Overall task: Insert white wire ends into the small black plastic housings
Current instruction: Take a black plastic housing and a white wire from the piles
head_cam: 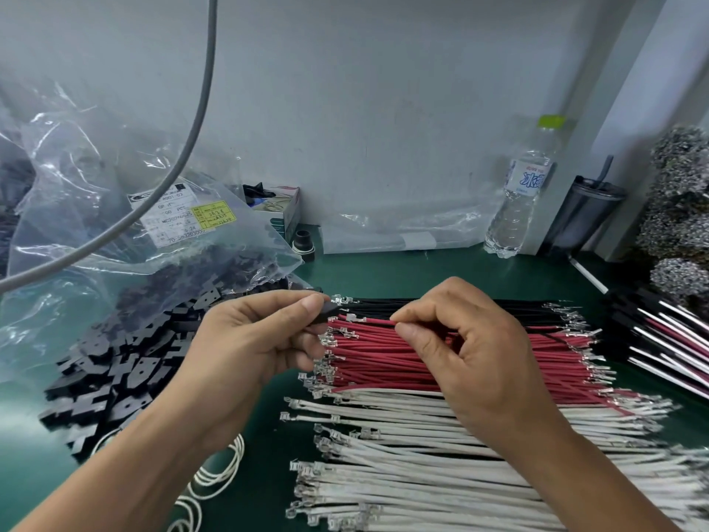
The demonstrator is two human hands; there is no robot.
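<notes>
A person's two bare hands meet over a green surface (422, 270) covered with cut wires. The left hand (245, 339) pinches a small black plastic housing (324, 314) between thumb and forefinger, its other fingers curled beneath. The right hand (460, 339) pinches a red wire (368, 321) between thumb and forefinger, the wire's metal-tipped end lying just beside the housing; whether it has entered the housing cannot be told. Under the right hand lies a flat bundle of red wires (383, 362), with black wires (441, 307) just beyond its fingers and rows of white wires (403, 474) below its wrist, all ending in small metal terminals that point toward the left hand. To the outside of the left hand sits a heap of black housings (122, 362) spilling from a clear plastic bag (96, 209). Beyond the right hand, against the wall, stands a clear water bottle (525, 190) beside a dark tumbler (583, 213).
</notes>
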